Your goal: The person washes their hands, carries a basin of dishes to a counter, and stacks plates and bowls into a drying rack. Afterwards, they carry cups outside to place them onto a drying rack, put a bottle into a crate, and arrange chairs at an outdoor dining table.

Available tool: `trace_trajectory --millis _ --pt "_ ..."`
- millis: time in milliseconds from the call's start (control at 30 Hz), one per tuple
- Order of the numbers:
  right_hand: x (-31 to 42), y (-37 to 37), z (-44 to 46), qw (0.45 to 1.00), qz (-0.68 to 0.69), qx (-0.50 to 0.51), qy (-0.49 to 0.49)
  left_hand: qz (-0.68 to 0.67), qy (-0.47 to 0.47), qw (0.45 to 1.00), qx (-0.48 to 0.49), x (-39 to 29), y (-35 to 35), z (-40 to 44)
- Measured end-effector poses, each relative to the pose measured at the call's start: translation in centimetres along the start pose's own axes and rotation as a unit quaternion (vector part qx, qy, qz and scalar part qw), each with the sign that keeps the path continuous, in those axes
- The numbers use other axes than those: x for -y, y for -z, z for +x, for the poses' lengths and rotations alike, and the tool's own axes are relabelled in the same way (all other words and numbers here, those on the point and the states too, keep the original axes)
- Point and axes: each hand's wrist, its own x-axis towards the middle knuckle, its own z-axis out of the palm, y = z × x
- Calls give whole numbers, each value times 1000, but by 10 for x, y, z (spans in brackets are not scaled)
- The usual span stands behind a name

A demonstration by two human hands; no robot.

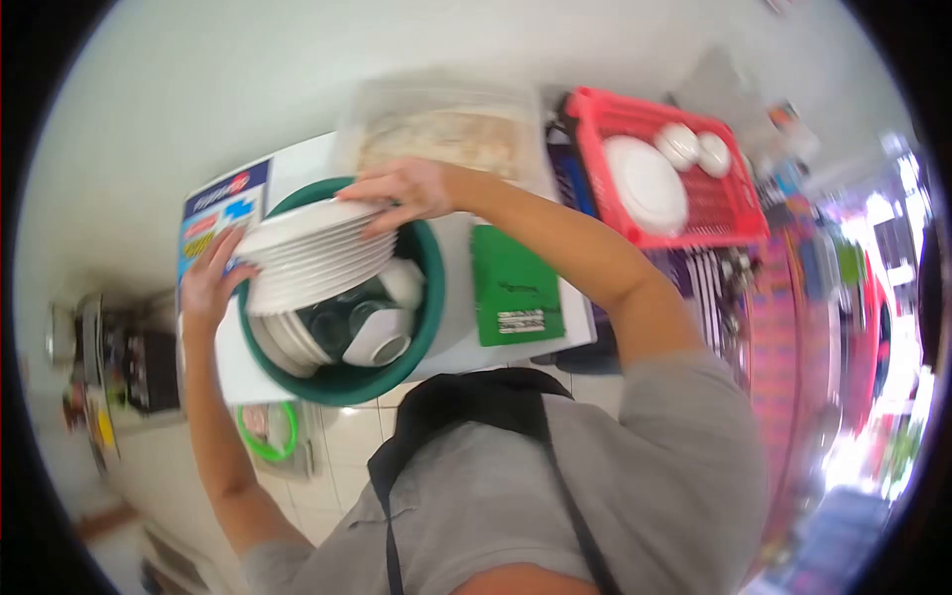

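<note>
A stack of several white plates (322,263) tilts over the dark green tub (433,327), close to its rim. My left hand (208,283) grips the stack's left edge, fingers on top and thumb toward the side. On the far right edge, my right hand (407,190) closes on the upper plates with its thumb beneath. Inside the tub, a white bowl (380,337) lies tipped near more white crockery (402,283). Further white plates (288,342) lean at the tub's lower left. Dark shapes between them are too blurred to name.
A green packet (516,288) lies right of the tub on the white table (233,367). Behind is a clear plastic bin (441,104). The red basket (595,129) holds a white plate (645,185) and two white bowls. A green-rimmed basket (268,451) stands below the table.
</note>
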Motion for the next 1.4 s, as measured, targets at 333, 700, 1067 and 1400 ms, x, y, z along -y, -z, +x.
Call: trace_trajectory --millis 333,700,1067,1400 --pt "19 0 7 995 -57 56 -55 -9 -61 998 -4 -20 9 22" --pt "13 -2 2 993 -35 60 -97 -141 23 986 84 -14 11 38" --pt "-9 -4 2 990 -63 57 -110 -9 5 998 54 -13 7 21" --pt "-14 -20 -18 996 -5 -58 -69 21 -39 997 69 -22 22 39"
